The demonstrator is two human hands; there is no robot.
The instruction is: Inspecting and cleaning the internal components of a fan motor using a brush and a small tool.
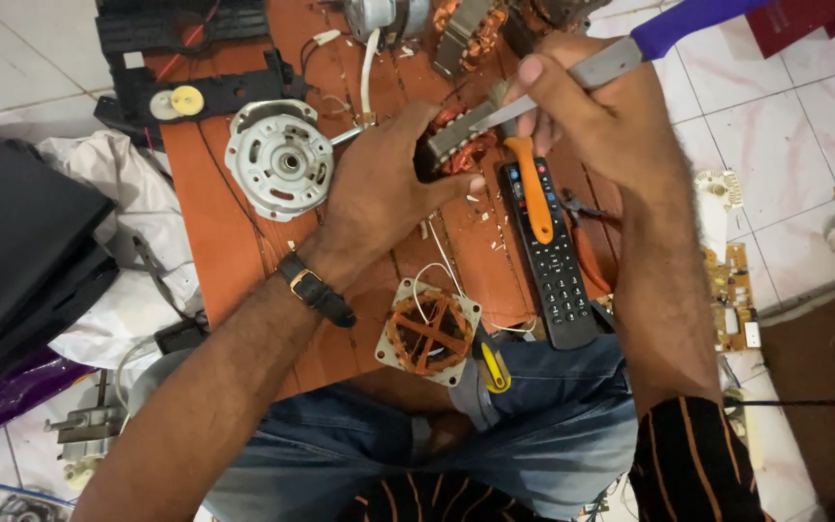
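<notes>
A person's left hand clamps one stator on the far board; the right hand grips one knife against it. A second stator lies near, beside one remote.

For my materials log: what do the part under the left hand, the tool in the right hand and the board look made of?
Stator under left hand: dull grey stacked steel, likely, with glossy copper windings. Tool in right hand: bare grey metal shaft, blue plastic-looking handle. Board: reddish-brown wood, scratched.
</notes>
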